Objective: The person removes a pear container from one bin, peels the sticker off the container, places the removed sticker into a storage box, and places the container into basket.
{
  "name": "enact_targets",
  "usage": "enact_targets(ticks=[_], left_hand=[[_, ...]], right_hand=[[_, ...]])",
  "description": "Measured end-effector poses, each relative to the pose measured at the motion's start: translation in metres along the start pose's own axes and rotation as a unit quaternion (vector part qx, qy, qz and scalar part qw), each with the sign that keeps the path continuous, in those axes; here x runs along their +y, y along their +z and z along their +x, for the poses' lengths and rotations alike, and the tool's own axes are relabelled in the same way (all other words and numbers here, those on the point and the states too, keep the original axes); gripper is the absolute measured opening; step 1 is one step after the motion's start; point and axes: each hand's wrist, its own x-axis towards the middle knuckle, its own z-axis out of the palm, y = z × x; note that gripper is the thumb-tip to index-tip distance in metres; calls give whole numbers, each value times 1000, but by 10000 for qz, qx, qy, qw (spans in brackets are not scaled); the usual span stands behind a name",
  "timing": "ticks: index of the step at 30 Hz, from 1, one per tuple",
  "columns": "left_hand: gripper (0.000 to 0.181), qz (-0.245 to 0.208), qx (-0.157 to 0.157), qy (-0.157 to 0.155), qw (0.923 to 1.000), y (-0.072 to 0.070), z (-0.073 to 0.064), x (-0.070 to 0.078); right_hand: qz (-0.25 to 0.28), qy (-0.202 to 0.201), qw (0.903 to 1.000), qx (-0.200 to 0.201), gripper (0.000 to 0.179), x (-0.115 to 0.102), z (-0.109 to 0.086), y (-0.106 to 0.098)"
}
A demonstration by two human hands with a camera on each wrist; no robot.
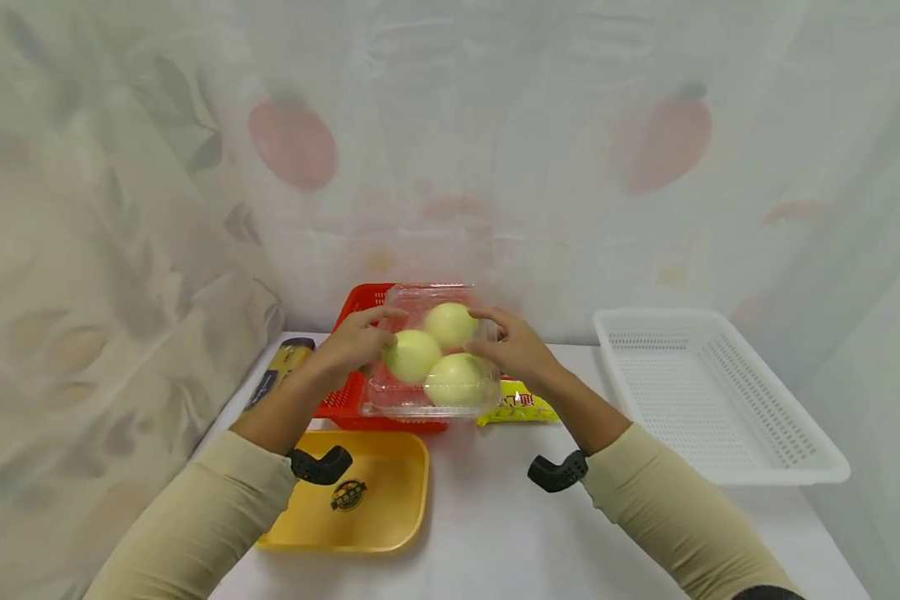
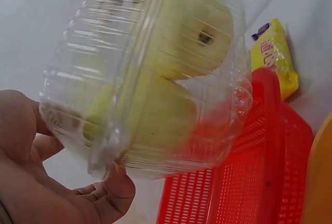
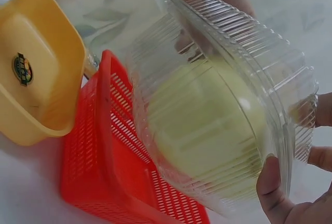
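A clear plastic clamshell box (image 1: 435, 293) is held up in the air, its two rims meeting in the left wrist view. Inside lie three round, pale yellow-green fruits (image 1: 457, 379); one shows a dark calyx like that of an apple or pear. My left hand (image 1: 354, 342) grips the box at its left side, with a thumb and fingers at the rim. On the opposite side my right hand (image 1: 523, 350) pinches the rim (image 3: 284, 154) of the box. Below and behind the box is a red perforated basket (image 1: 412, 423), partly seen through the plastic.
In front of the basket lies a yellow tray (image 1: 386, 492) with a round sticker. A yellow packet (image 1: 528, 404) lies to the basket's right, and a gold-and-dark package (image 1: 288, 360) to its left. A white perforated basket (image 1: 712, 400) stands at the right; curtains hang behind.
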Motion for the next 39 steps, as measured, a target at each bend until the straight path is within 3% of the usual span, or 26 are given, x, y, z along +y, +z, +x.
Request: enact_targets(ticks=[10, 16, 20, 24, 28, 35, 39], left_hand=[[45, 79, 25, -283, 9996, -22, 20, -20], [45, 172, 26, -180, 9997, -29, 34, -36], [46, 190, 111, -164, 9996, -31, 44, -44], [49, 120, 170, -349, 9992, -32, 53, -56], [54, 28, 199, -530, 9984, -32, 59, -70], [60, 81, 215, -423, 9988, -25, 61, -90], [60, -11, 294, -572, 9979, -22, 61, -99]], right_hand=[[-139, 96, 9998, -62, 50, 12, 39, 26], [-465, 249, 9986, 25, 51, 19, 57, 39], [-402, 456, 9981, -61, 52, 25, 69, 47], [-129, 676, 9975, -179, 55, 31, 78, 56], [-214, 825, 9960, -274, 59, 36, 82, 66], [-475, 941, 9941, -270, 60, 46, 80, 82], [-484, 986, 9937, -219, 61, 48, 79, 89]])
